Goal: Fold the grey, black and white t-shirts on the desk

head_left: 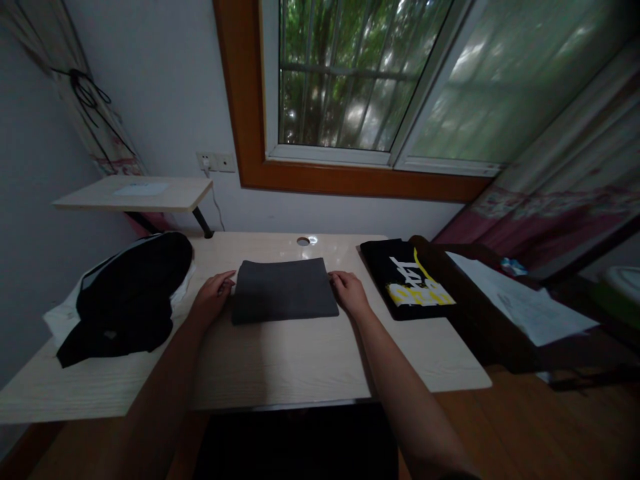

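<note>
Flat on the table in front of me lies a dark grey rectangle (286, 291), smooth and thin, like a neatly folded cloth; its exact kind is hard to tell in the dim light. Beside its left edge rests my left hand (216, 292), fingers curled in, with a small gap to the grey piece. My right hand (349, 290) lies at the opposite edge, its fingers bent and the fingertips touching or almost touching that edge. I see nothing held in either hand. Right of it is a folded black T-shirt (377, 270) with white and yellow print.
A heap of black clothing (135, 293) lies on something white at the table's left. Behind it stands a small raised shelf (185, 193) with a paper on top. The pale wooden table (310, 367) has a round cable hole near its back. White sheets (520, 300) lie further right.
</note>
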`<state>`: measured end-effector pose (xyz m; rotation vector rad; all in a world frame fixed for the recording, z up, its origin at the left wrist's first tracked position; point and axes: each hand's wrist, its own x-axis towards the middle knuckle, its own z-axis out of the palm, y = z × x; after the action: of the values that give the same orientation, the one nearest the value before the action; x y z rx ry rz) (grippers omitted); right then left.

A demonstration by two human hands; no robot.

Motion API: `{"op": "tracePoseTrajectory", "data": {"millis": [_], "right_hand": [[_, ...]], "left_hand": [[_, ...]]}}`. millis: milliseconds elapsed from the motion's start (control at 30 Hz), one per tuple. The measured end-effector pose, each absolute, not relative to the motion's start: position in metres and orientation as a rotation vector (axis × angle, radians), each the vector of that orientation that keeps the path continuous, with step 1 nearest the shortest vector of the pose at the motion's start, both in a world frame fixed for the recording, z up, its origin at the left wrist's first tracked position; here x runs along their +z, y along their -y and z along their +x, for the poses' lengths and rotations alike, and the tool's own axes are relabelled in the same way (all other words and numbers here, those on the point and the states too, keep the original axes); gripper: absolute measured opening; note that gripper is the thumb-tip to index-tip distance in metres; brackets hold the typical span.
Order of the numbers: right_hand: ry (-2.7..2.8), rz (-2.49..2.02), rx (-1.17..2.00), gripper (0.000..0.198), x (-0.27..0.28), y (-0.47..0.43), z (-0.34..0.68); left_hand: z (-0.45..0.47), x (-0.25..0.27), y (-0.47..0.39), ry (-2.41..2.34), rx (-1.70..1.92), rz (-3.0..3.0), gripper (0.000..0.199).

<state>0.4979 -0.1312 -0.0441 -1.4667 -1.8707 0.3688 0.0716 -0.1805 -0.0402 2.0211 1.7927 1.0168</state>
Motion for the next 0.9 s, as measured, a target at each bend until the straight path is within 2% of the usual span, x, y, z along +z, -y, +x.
{"op": "tracePoseTrajectory", "data": {"millis": [467, 900], "right_hand": [[1.893, -1.44, 0.337, 0.039, -0.0508, 0.1251, 0.5012], [1.886, -1.415, 0.337, 0.038, -0.053, 0.1253, 0.5012]], "left_hand": [[0.0666, -0.0413, 0.1803, -1.765, 1.075, 1.953, 0.033], [0.0679, -0.0451, 0.1814, -1.768, 1.036, 1.861, 0.04]]}}
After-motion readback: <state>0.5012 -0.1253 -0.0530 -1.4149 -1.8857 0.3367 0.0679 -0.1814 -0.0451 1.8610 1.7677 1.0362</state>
